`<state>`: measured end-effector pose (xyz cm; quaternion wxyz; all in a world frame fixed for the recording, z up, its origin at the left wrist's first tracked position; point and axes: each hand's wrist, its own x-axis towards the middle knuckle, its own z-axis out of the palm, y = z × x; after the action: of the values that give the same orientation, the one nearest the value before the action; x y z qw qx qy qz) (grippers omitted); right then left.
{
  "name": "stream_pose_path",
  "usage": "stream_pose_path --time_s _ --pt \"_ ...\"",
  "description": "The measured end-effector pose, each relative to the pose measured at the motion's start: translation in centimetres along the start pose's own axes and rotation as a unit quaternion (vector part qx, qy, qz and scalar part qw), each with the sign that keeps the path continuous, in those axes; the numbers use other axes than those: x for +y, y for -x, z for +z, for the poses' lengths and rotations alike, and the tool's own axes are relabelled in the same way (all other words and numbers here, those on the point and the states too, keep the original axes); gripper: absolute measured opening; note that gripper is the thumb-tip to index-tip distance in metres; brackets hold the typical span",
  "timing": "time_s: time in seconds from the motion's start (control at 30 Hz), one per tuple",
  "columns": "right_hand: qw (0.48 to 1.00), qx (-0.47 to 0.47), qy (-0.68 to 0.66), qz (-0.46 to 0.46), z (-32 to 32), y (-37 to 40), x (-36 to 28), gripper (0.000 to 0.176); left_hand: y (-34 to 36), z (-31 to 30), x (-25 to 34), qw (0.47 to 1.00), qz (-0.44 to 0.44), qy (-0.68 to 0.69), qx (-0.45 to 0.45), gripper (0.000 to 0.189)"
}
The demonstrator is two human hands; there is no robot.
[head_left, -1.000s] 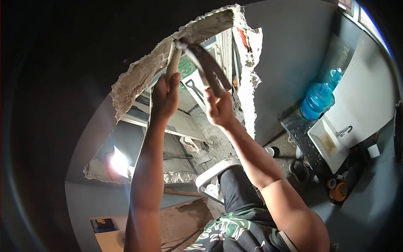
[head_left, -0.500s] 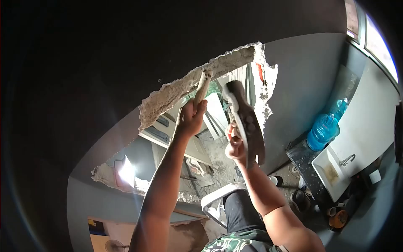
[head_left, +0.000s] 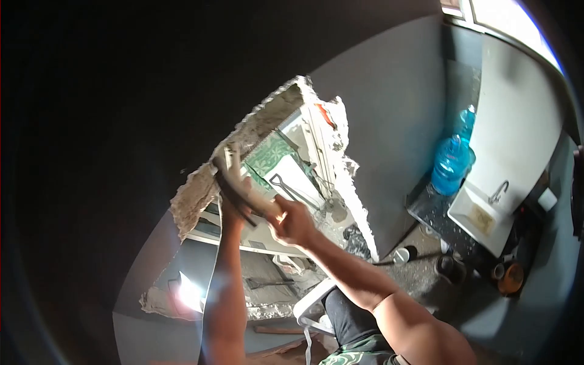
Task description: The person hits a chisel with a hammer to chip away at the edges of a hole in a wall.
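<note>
My right hand grips a claw hammer by its pale handle. The dark hammer head, smeared by motion, lies across my left hand and the tool there. My left hand, partly covered by the hammer, is wrapped round a pale, dusty chisel. The chisel's upper end is close to the broken upper edge of a hole in the wall; whether it touches cannot be made out.
A dark wall surrounds the jagged hole. Through it show a green patterned cloth and a shovel handle. To the right stand blue water bottles and a white sink. Below is a white-framed seat.
The hammer has swung left from beside my left arm to the chisel, its head now over my left hand. The whole view has shifted and tilted.
</note>
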<state>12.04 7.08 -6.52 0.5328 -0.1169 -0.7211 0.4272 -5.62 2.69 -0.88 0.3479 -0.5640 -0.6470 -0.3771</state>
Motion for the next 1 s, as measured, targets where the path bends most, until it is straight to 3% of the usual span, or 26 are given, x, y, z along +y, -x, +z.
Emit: stream_pose_path --time_s 0.03,0.07,0.13,0.17,0.2,0.23,0.27,0.3,0.33,0.4,0.43,0.47,0.53,0.6,0.67,0.73,0.77,0.87,0.9,0.93,1.0 --pt "0.999 0.015 -0.018 -0.04 -0.2 0.6 -0.6 0.032 -0.6 -1.1 2.0 0.974 -0.202 0.038 -0.099 0.034" --pt "0.997 0.014 -0.021 -0.074 -1.0 0.9 -1.6 0.039 -1.6 -2.1 4.0 0.897 -0.391 0.068 -0.194 0.026" --pt "0.989 0.045 -0.009 -0.14 -1.4 0.9 -1.7 0.043 -0.8 -0.3 3.4 0.878 -0.403 0.239 -0.099 0.037" --pt "0.991 0.046 -0.02 -0.124 -1.3 0.4 -1.0 0.043 -0.9 -0.2 4.5 0.887 -0.402 0.21 -0.087 0.041" --pt "0.993 0.044 -0.031 -0.109 -1.3 -0.2 -0.1 0.043 -1.2 -1.3 5.4 0.885 -0.415 0.157 -0.141 0.039" --pt "1.0 0.016 0.003 0.001 -1.1 -0.9 0.7 0.04 0.4 0.4 1.8 0.912 -0.351 0.181 -0.112 0.037" --pt "0.999 -0.006 0.025 0.032 -1.7 -1.7 1.3 0.034 3.2 3.0 -4.3 0.933 -0.286 0.204 -0.08 0.034" --pt "0.999 -0.003 0.021 0.035 -2.1 -1.4 0.8 0.034 5.9 4.8 -10.0 0.979 -0.003 -0.179 -0.097 0.029" --pt "0.999 0.004 0.017 0.036 -2.6 -1.1 0.1 0.034 5.2 4.2 -8.6 0.979 0.001 -0.179 -0.096 0.029" --pt "0.997 0.025 -0.033 -0.064 -3.0 0.2 -0.3 0.039 2.0 1.1 -0.2 0.968 -0.201 0.099 -0.115 0.03" --pt "0.993 0.021 -0.042 -0.113 -3.4 0.5 -1.0 0.04 -1.5 -0.2 6.2 0.876 -0.452 0.126 -0.109 0.035" --pt "0.984 0.04 -0.042 -0.17 -3.5 0.5 -1.2 0.04 -0.8 0.6 4.7 0.88 -0.413 0.216 -0.088 0.039" --pt "0.984 0.036 -0.026 -0.171 -3.2 -0.1 -0.6 0.052 -0.9 0.3 4.9 0.878 -0.417 0.215 -0.094 0.036" --pt "0.999 -0.018 0.051 0.007 -1.7 -1.9 1.9 0.052 1.5 2.3 -0.1 0.872 -0.396 0.282 -0.055 0.036" --pt "0.997 -0.015 0.076 0.009 -2.3 -1.9 2.0 0.05 2.1 2.5 -2.2 0.863 -0.368 0.346 -0.021 0.035" --pt "0.999 -0.014 0.041 -0.023 -2.3 -0.2 0.3 0.047 1.8 2.2 -2.2 0.937 -0.24 0.244 -0.068 0.034" --pt "0.995 0.03 0.005 -0.093 -2.1 0.2 0.0 0.05 -0.2 1.0 2.2 0.855 -0.442 0.256 -0.087 0.033" --pt "0.981 0.06 0.044 -0.179 -1.8 -0.4 0.6 0.048 -0.2 1.8 2.5 0.848 -0.419 0.314 -0.083 0.031" --pt "0.99 0.029 0.067 -0.125 -1.0 -1.4 2.4 0.05 0.1 1.8 2.3 0.838 -0.44 0.312 -0.083 0.03" --pt "0.996 -0.009 0.086 -0.004 -1.8 -2.4 2.5 0.051 0.3 1.7 3.1 0.827 -0.461 0.31 -0.084 0.03" --pt "0.993 -0.047 0.104 0.022 -2.6 -2.1 1.7 0.05 -0.5 2.0 4.3 0.812 -0.476 0.32 -0.109 0.026"
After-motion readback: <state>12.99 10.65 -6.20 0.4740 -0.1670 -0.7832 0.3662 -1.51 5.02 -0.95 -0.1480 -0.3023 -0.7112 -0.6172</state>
